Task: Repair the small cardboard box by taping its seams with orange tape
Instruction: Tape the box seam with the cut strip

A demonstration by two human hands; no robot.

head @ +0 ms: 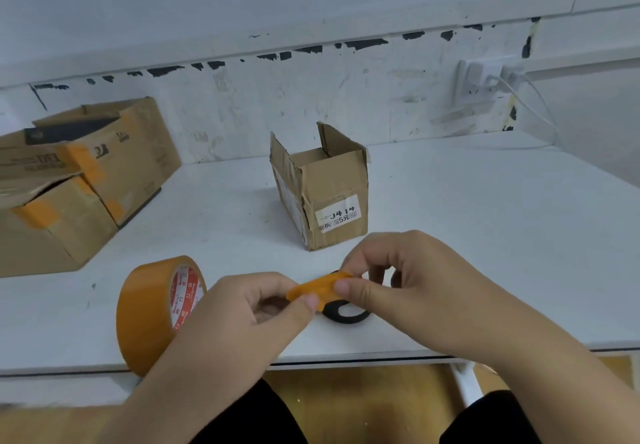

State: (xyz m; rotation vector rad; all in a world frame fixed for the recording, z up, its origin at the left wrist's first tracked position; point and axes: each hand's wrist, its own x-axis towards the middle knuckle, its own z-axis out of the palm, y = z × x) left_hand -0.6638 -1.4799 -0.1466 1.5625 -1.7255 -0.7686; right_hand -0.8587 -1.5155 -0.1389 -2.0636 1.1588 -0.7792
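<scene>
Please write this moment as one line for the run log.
step: tape strip ready | both hands pinch orange tape strip | left hand | right hand | small cardboard box open, untaped | tape roll on table

Even, cool light; soft shadows under the hands. Slight overall blur, wide-angle bending at edges, no glare.

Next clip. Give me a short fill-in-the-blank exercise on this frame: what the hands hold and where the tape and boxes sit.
1. The left hand and right hand pinch a cut strip of tape coloured ____.
2. The tape roll stands on its edge on the person's ____ side.
3. The small cardboard box has its top flaps ____.
4. The bigger boxes at the table's left already carry orange ____.

Missing words: orange; left; open; tape
</scene>
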